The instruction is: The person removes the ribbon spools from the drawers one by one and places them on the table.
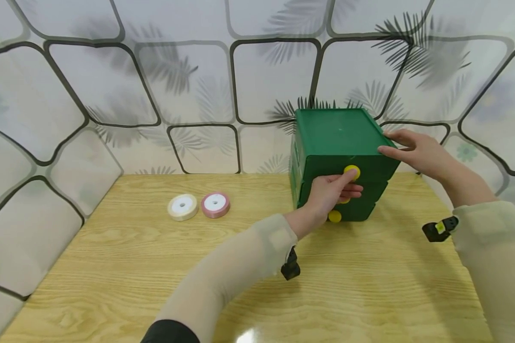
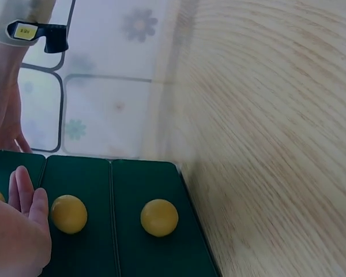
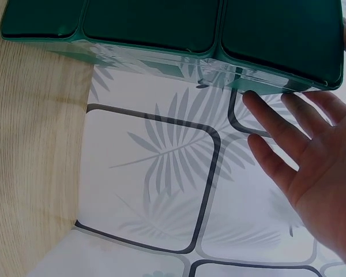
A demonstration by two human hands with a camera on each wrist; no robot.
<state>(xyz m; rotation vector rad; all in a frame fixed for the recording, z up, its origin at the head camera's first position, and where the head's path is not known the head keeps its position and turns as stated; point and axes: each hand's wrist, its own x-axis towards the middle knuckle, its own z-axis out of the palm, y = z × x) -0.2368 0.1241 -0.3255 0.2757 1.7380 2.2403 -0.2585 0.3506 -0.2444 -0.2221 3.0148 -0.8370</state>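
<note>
Three yellow knobs run down the front of a green three-drawer cabinet (image 1: 339, 131), which stands right of centre in the head view on a wood-grain table (image 1: 124, 267). The person's left hand (image 1: 328, 193) reaches up to it from the bottom of the frame, thumb and forefinger together on the top knob (image 1: 353, 167) in a pinch, although the forefinger is largely hidden; its other fingers stretch out in front of the middle knob (image 2: 69, 214). The bottom knob (image 1: 334, 216) shows just below that hand. At the cabinet's upper right, the right hand (image 1: 425, 152) has its thumb at the top front corner and its fingers along the right edge; the right wrist view shows these fingers spread apart beside the side wall, clamped on nothing. Left of centre, a cream ribbon spool (image 1: 182, 207) and a pink ribbon spool (image 1: 215, 205) lie flat, close beside each other and well apart from the cabinet. Pale sleeves cover both forearms, with a black wrist camera (image 1: 290, 266) at the left cuff and another at the right. Leaf-printed wallpaper (image 1: 274, 85) fills the upper frame.
</note>
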